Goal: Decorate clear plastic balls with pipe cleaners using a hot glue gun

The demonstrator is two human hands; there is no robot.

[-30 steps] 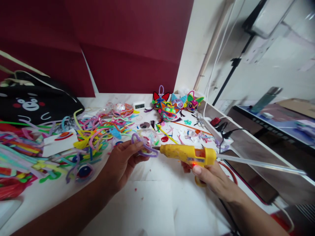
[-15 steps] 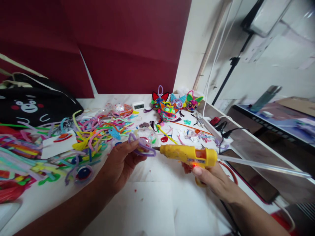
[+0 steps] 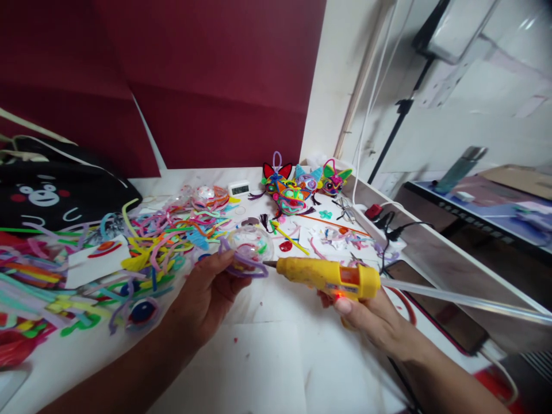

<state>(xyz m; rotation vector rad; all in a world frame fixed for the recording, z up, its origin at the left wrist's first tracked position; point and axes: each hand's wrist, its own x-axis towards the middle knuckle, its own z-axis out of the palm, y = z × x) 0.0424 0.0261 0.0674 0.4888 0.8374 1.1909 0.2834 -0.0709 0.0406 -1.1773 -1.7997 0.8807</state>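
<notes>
My left hand [image 3: 215, 293] is closed on a clear plastic ball [image 3: 257, 244] with a purple pipe cleaner [image 3: 245, 267] bent along its near side. Coloured bits show through the ball. In my right hand [image 3: 366, 319] is a yellow hot glue gun [image 3: 323, 276], its red light glowing and a long clear glue stick [image 3: 457, 299] sticking out of the back. The gun's metal nozzle points left, at the right end of the purple pipe cleaner; I cannot tell whether they touch.
Heaped pipe cleaners [image 3: 164, 230] cover the left side. Several animal-face ornaments [image 3: 291, 198] stand at the back beside a small white digital clock [image 3: 238, 188]. To the right lie a phone [image 3: 435, 307] and a power strip with cables [image 3: 379, 221]. A black bag [image 3: 64, 190] sits far left.
The whole view has shifted slightly, so most things appear a little further left. Both hands keep their holds, and the nozzle stays close to the purple pipe cleaner.
</notes>
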